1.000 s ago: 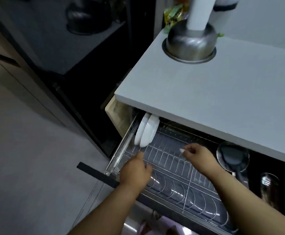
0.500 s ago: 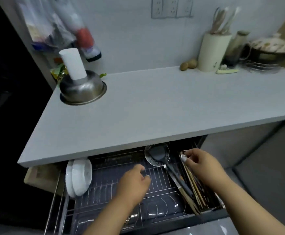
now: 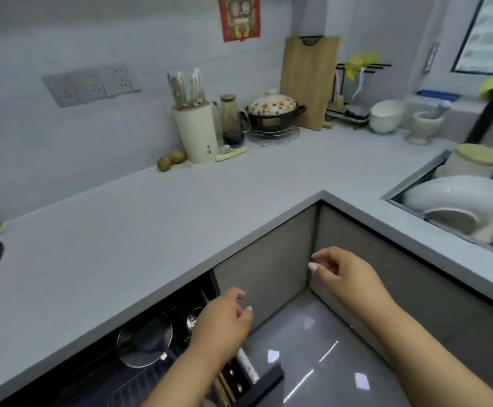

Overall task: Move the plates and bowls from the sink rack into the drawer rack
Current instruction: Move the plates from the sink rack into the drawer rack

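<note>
White plates and bowls (image 3: 451,198) lean in the sink rack (image 3: 392,193) at the right edge of the view. The open drawer rack (image 3: 139,383) shows only its right end at the bottom left, under the counter. My left hand (image 3: 221,321) hovers over that end of the drawer, fingers loosely curled and holding nothing. My right hand (image 3: 345,274) hangs in front of the cabinet corner, also loosely curled and holding nothing. The two white dishes in the drawer are out of view.
A steel skimmer (image 3: 145,342) and utensils lie in the drawer's right compartment. The grey L-shaped counter (image 3: 180,212) carries a knife block (image 3: 195,133), a clay pot (image 3: 271,111), a cutting board (image 3: 310,80), a white bowl (image 3: 386,116) and a mortar (image 3: 426,124). Glossy floor (image 3: 313,348) lies below.
The view has swung right from the drawer's left end towards the sink corner. Both hands have moved right with it, away from the drawer rack, still holding nothing.
</note>
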`<state>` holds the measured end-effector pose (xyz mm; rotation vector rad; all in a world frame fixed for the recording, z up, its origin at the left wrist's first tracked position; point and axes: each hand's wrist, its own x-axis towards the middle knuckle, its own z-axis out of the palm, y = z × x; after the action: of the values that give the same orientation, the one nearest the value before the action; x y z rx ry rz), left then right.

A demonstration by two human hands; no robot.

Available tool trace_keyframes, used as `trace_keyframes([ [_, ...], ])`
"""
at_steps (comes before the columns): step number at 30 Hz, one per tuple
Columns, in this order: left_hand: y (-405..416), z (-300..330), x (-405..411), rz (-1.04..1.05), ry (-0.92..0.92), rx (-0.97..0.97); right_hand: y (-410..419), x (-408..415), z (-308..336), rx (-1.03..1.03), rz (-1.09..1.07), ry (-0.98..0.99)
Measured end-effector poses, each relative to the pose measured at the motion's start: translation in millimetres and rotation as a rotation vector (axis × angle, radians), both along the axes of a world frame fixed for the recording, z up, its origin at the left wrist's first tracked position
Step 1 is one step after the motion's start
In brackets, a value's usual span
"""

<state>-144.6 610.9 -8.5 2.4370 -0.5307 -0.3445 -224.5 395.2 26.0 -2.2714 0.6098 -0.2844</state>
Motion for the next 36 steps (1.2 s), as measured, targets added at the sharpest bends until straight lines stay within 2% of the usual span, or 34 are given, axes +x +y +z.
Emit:
trace_keyframes([
  [9,-186,-9,-10,-0.165,-0.04,0.0,-171,-35,13,0.014,-0.243,-0.062],
  [16,-278,-10,1,-0.354,-0.149,-0.025,-239,-63,4,0.09,-0.398,-0.048],
  [20,-328,-12,9,-0.449,-0.119,-0.062,-274,-67,-1,0.119,-0.486,-0.039],
  [25,-406,-17,29,-0.607,-0.07,-0.069,-335,-52,5,0.099,-0.59,-0.06],
  [28,-458,-17,48,-0.71,-0.106,-0.063,-377,-33,13,0.055,-0.649,-0.065],
  [32,-521,-19,70,-0.833,-0.102,-0.074,-435,4,14,-0.062,-0.67,0.04],
  [36,-568,-28,86,-0.956,-0.08,0.06,-480,34,1,-0.088,-0.585,0.145],
])
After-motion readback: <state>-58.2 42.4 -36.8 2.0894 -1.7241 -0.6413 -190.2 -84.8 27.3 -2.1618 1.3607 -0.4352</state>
